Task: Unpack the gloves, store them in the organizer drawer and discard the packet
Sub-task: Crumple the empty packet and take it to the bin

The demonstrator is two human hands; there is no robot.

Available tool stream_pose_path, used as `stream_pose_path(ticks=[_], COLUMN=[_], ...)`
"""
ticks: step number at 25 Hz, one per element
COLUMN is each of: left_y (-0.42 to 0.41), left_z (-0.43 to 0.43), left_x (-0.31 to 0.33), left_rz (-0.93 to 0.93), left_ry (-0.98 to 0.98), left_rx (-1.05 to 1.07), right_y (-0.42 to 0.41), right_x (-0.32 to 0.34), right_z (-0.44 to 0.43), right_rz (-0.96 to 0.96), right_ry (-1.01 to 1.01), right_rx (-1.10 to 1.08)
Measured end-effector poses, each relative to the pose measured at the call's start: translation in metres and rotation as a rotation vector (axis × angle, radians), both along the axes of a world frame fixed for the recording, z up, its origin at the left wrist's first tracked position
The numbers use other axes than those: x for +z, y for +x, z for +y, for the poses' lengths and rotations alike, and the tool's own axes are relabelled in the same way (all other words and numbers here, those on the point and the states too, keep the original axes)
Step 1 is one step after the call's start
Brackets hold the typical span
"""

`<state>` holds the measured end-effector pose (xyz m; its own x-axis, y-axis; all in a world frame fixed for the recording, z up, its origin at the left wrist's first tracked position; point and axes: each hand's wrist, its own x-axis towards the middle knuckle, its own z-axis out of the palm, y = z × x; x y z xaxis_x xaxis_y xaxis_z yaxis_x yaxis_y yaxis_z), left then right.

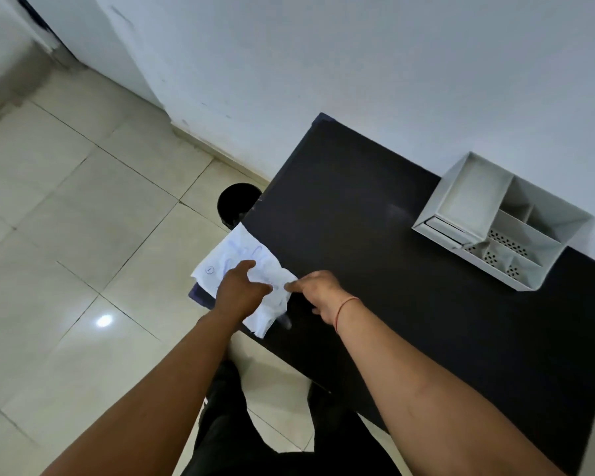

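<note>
A white crumpled packet (241, 259) with faint blue print lies at the left front corner of the dark table (375, 235), partly hanging over the edge. My left hand (241, 293) rests on the packet and grips it. My right hand (320, 293) pinches the packet's right edge with its fingertips. A white desk organizer (495, 221) with several compartments and a drawer at its left end stands at the table's right side by the wall. No gloves show outside the packet.
A black round bin (236, 202) stands on the tiled floor (83, 201) just beyond the table's left edge. The white wall (358, 63) runs behind the table. My dark-trousered legs (241, 424) are below.
</note>
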<state>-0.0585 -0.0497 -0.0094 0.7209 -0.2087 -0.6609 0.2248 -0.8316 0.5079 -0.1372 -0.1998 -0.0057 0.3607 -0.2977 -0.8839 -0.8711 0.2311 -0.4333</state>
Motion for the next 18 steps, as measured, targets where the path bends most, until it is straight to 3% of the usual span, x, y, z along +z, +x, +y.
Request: stream_pose_path(ticks=[3, 6, 8, 11, 13, 15, 18], left_y=[0.038, 0.089, 0.127, 0.180, 0.206, 0.230, 0.269], left_z=[0.045, 0.093, 0.123, 0.166, 0.182, 0.189, 0.187], left_x=[0.002, 0.024, 0.048, 0.083, 0.095, 0.100, 0.104], left_rz=[0.045, 0.133, 0.300, 0.573, 0.506, 0.360, 0.460], left_ry=[-0.033, -0.194, -0.407, -0.667, -0.630, -0.565, -0.703], left_rx=[-0.015, -0.014, 0.011, 0.009, 0.026, 0.129, 0.342], right_y=[0.031, 0.066, 0.092, 0.144, 0.179, 0.207, 0.237], right_x=[0.010, 0.042, 0.064, 0.089, 0.102, 0.107, 0.109], right_z=[0.049, 0.090, 0.116, 0.156, 0.172, 0.178, 0.165], right_rz=[-0.138, -0.361, -0.480, -0.519, -0.497, -0.481, -0.487], right_ry=[-0.063, 0.354, 0.660, 0.781, 0.628, 0.319, -0.088], right_rx=[-0.072, -0.356, -0.506, -0.509, -0.446, -0.364, -0.350])
